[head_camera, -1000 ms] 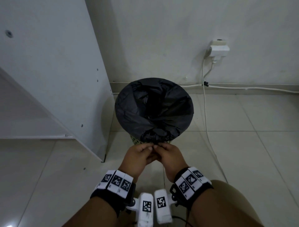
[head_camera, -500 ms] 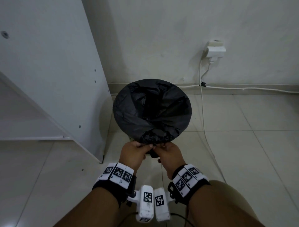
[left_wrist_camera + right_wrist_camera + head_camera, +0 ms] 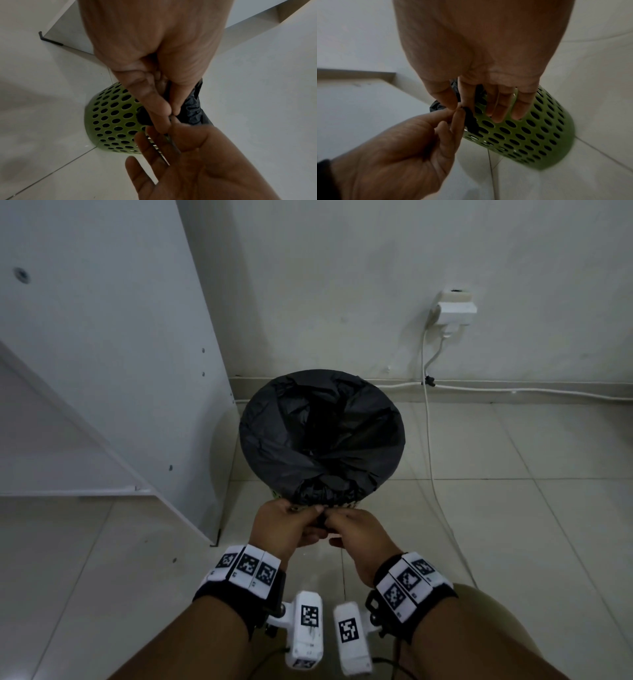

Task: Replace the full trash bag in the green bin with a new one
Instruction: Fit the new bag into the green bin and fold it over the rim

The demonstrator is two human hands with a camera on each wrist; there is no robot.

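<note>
A green perforated bin (image 3: 111, 119) (image 3: 522, 132) stands on the tiled floor. A black trash bag (image 3: 322, 440) lines it and is folded over its rim. At the near rim the plastic is gathered into a bunch (image 3: 325, 491), from which a thin twisted strand (image 3: 471, 121) hangs over the bin's side. My left hand (image 3: 313, 511) (image 3: 171, 113) pinches this strand between thumb and forefinger. My right hand (image 3: 334, 515) (image 3: 459, 106) pinches it right beside the left, its other fingers stretched out along the bin wall. The inside of the bag is dark.
A white cabinet panel (image 3: 120, 371) stands close on the bin's left. A wall socket (image 3: 455, 309) sits at the upper right, and its white cable (image 3: 435, 474) trails down over the floor just right of the bin. Another cable (image 3: 513, 390) runs along the baseboard.
Both hands have stayed at the near rim on the bunched plastic. The right hand's lower fingers have drawn a little away from the left hand.
</note>
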